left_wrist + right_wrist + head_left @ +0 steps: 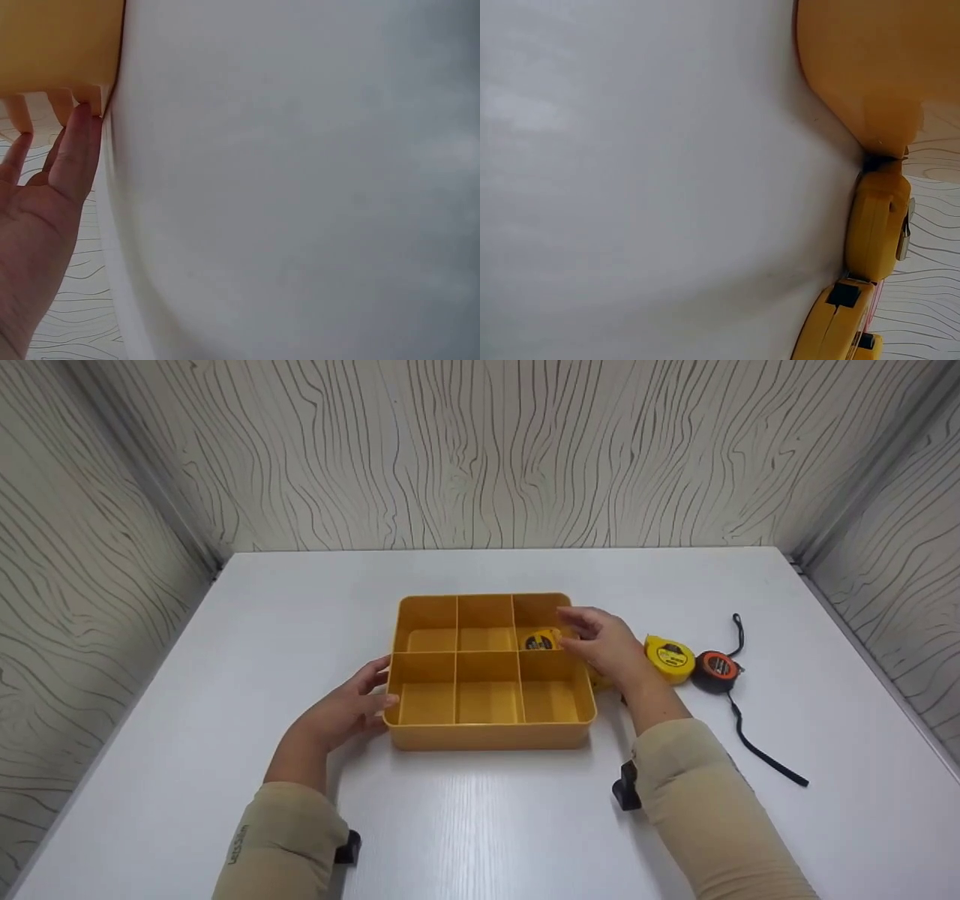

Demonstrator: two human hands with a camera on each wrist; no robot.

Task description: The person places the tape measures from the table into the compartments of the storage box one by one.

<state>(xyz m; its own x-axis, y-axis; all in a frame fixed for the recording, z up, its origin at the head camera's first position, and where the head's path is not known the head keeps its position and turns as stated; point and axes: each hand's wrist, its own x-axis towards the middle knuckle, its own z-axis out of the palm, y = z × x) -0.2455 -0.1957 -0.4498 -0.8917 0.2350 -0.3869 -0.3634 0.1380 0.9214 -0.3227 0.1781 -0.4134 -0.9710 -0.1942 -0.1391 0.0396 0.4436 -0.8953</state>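
A yellow box with several square compartments stands on the table. In its far right compartment lies a yellow tape measure with a dark label. My right hand hovers over the right rim beside that tape measure, thumb and fingers apart and nothing between them. Along the left side of the box, my left hand touches the outer wall with extended fingertips, its thumb at the rim. In the left wrist view the fingers meet the wall low down. The right wrist view does not show the right hand.
Right of the box lie a yellow tape measure and a black one with an orange face and wrist strap. Another yellow tape measure, close against the box, is mostly hidden by my right arm from above. Patterned walls enclose the table.
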